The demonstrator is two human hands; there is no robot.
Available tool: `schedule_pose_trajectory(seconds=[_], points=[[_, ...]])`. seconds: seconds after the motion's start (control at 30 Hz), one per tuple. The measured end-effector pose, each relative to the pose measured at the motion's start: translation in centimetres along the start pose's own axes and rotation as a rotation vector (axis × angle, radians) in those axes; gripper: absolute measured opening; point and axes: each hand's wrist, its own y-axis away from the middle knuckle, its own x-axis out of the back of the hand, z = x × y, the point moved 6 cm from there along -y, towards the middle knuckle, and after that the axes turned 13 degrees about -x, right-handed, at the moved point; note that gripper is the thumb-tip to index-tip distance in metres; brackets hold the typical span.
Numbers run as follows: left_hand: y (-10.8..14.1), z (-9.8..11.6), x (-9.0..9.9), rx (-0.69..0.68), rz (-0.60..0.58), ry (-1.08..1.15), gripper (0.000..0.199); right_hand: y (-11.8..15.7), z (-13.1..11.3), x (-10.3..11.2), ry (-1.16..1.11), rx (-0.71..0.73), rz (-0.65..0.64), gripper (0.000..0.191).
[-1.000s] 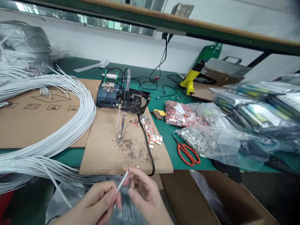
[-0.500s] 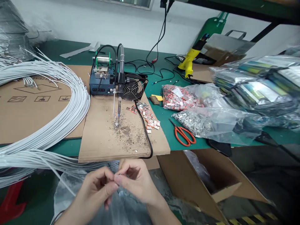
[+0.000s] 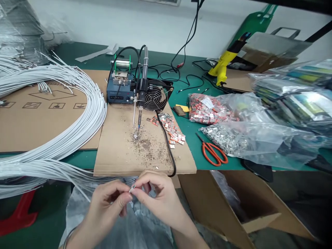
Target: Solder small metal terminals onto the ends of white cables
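Note:
In front of the cardboard sheet, my left hand pinches the end of a white cable between thumb and forefinger. My right hand has its thumb and forefinger closed at the tip of the same cable, where a bit of green shows. Most of what lies between the fingertips is hidden. Beyond my hands, a soldering iron is clamped tip down over small solder bits. Flat orange-and-metal connector pieces lie on the cardboard to its right.
A big coil of white cables fills the left side. Behind the iron stand a blue soldering station and a fan. Orange-handled scissors lie beside bags of metal parts. An open carton stands below the bench edge.
The view has shifted, so the bench things sit further right. My fingertips have parted slightly, and the cable's white end with its green bit now shows between them.

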Motion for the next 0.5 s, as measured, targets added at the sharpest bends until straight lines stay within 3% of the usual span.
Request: schedule_pose_trajectory(seconds=[0.1,0.17,0.27,0.4,0.5], points=[[-0.2,1.7,0.2,-0.192,-0.036,-0.323,0.014,-0.3,0.5,0.0,0.034,-0.058,-0.076,0.007],[-0.2,1.9,0.0,-0.203,-0.05,-0.374,0.013,-0.4,0.9,-0.3,-0.024,-0.078,-0.12,0.013],[-0.1,0.8,-0.4,-0.041,-0.029,-0.177,0.013,0.0,0.4,-0.6,-0.041,0.053,-0.011,0.019],[0.1,-0.5,-0.8,0.113,0.024,0.086,0.008,2.1,-1.8,-0.8,0.221,0.399,0.277,0.017],[0.1,-0.5,-0.5,0.131,0.011,0.109,0.009,2.2,-2.1,-0.6,0.206,0.39,0.143,0.006]])
